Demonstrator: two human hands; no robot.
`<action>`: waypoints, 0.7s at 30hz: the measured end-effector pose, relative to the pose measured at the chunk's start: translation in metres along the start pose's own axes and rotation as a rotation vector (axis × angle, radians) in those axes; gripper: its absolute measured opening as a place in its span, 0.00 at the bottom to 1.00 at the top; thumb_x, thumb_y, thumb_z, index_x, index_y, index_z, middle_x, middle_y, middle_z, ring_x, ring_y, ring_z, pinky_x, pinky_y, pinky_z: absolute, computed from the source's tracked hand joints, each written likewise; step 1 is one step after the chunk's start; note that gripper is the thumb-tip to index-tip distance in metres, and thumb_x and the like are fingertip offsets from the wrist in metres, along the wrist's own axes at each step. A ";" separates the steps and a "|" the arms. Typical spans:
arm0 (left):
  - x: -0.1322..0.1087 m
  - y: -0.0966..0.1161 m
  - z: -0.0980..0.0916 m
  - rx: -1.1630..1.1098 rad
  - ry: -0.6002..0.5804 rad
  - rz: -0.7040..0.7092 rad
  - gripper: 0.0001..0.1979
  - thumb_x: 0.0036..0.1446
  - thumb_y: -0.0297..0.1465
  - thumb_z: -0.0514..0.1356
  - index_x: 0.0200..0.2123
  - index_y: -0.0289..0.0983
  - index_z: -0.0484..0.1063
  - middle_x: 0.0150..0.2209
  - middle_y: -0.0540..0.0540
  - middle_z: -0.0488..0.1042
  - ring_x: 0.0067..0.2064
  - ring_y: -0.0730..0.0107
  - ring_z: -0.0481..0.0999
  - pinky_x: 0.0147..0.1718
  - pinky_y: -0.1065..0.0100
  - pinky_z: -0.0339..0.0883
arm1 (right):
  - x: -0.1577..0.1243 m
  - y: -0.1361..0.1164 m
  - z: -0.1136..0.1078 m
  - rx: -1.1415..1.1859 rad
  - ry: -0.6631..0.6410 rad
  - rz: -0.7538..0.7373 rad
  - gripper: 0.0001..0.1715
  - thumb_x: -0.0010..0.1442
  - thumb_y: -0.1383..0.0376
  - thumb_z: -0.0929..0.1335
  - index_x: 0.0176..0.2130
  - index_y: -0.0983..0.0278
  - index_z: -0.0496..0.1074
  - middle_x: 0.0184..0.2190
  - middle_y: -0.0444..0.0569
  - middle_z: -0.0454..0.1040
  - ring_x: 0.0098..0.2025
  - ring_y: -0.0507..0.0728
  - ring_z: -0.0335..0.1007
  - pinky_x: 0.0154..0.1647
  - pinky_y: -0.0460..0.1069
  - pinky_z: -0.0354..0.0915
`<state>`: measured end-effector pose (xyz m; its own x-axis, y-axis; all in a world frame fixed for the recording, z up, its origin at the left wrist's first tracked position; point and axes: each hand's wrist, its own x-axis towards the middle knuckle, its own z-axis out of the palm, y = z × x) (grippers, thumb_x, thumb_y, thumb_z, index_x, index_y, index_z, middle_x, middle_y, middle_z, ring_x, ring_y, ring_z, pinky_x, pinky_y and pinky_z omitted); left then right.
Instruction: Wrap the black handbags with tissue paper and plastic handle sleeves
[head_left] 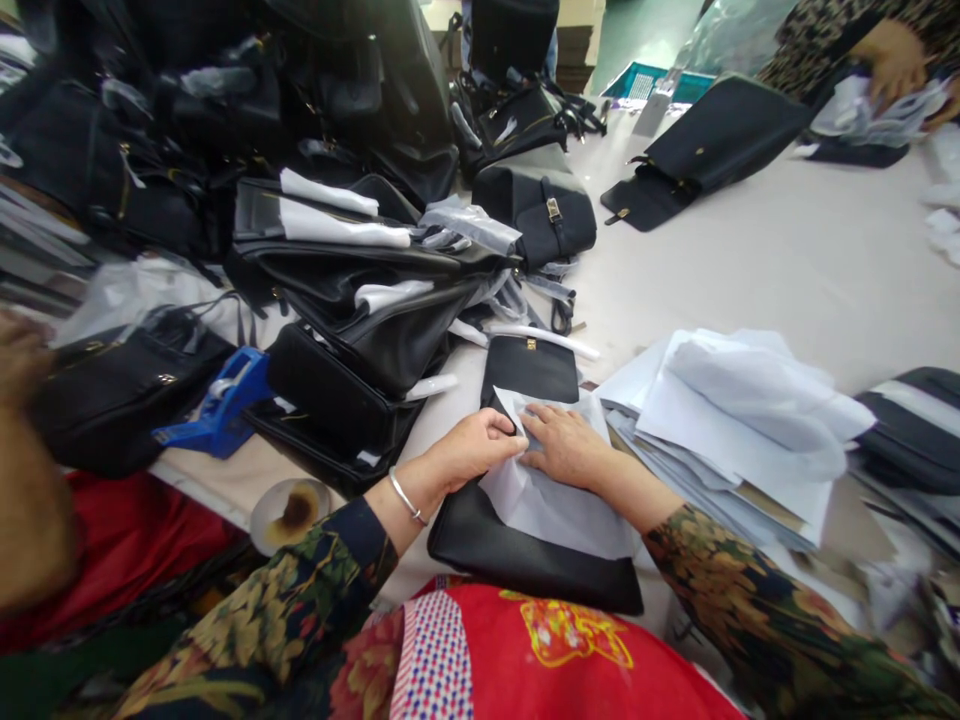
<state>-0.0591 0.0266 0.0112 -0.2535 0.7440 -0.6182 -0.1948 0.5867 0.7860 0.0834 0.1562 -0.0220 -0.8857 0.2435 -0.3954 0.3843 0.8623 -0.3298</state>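
The person's right hand (pixel 566 445) lies spread, palm down, on a thin white sheet (pixel 555 520), while the left hand (pixel 476 450), a silver bangle (pixel 407 497) at its wrist, has thumb and fingers drawn together at the sheet's near-left edge; I can't tell from here whether it actually pinches the paper. Under both hands is a black bag (pixel 517 560), lying flat, its lower end towards the person's red apron (pixel 600 650) and its flap (pixel 529 370) with a gold-coloured clasp just beyond the fingertips. Beside the right hand, further to the right, sits a loose pile of white paper (pixel 742 410). Over to the left of the left hand I see a blue tape dispenser (pixel 217 410), and between the two an open black bag (pixel 330 400). Beyond the left hand, more black bags (pixel 360 290) are heaped, some with white wrapping on them. Straight ahead of the hands rests a bag with a buckled strap (pixel 551 215); well beyond the right hand another black bag (pixel 720 140) lies on the pale table (pixel 787 270), near a co-worker's hand (pixel 892 60).
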 end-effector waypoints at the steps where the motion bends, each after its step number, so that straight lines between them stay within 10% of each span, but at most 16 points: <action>1: 0.000 -0.001 0.001 -0.003 -0.024 0.003 0.22 0.47 0.33 0.68 0.45 0.34 0.68 0.27 0.53 0.72 0.26 0.77 0.68 0.27 0.74 0.59 | 0.000 0.000 -0.001 0.000 -0.002 0.000 0.38 0.65 0.50 0.65 0.67 0.64 0.59 0.68 0.61 0.56 0.66 0.72 0.55 0.61 0.64 0.56; 11: -0.026 -0.004 -0.018 0.591 0.154 0.070 0.40 0.48 0.33 0.66 0.65 0.32 0.59 0.31 0.51 0.73 0.30 0.70 0.72 0.29 0.70 0.65 | 0.000 0.000 0.002 -0.011 0.010 0.013 0.38 0.65 0.50 0.65 0.67 0.63 0.59 0.68 0.60 0.56 0.66 0.70 0.55 0.62 0.64 0.57; 17: -0.048 0.023 -0.036 1.100 0.111 0.133 0.22 0.53 0.37 0.66 0.50 0.35 0.74 0.38 0.43 0.76 0.39 0.59 0.76 0.41 0.62 0.69 | 0.001 -0.002 0.006 -0.027 0.037 0.024 0.39 0.64 0.49 0.66 0.67 0.64 0.59 0.68 0.60 0.57 0.65 0.71 0.56 0.62 0.64 0.57; 21: -0.033 0.058 -0.013 1.290 0.178 0.395 0.10 0.61 0.32 0.59 0.42 0.33 0.75 0.42 0.37 0.74 0.47 0.52 0.74 0.48 0.56 0.68 | 0.003 -0.006 0.004 -0.037 0.021 0.028 0.39 0.63 0.49 0.67 0.66 0.64 0.61 0.67 0.61 0.58 0.65 0.71 0.57 0.61 0.64 0.57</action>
<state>-0.0744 0.0315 0.0773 -0.2220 0.9373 -0.2687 0.9107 0.2978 0.2862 0.0793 0.1507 -0.0245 -0.8802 0.2768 -0.3855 0.3995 0.8706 -0.2871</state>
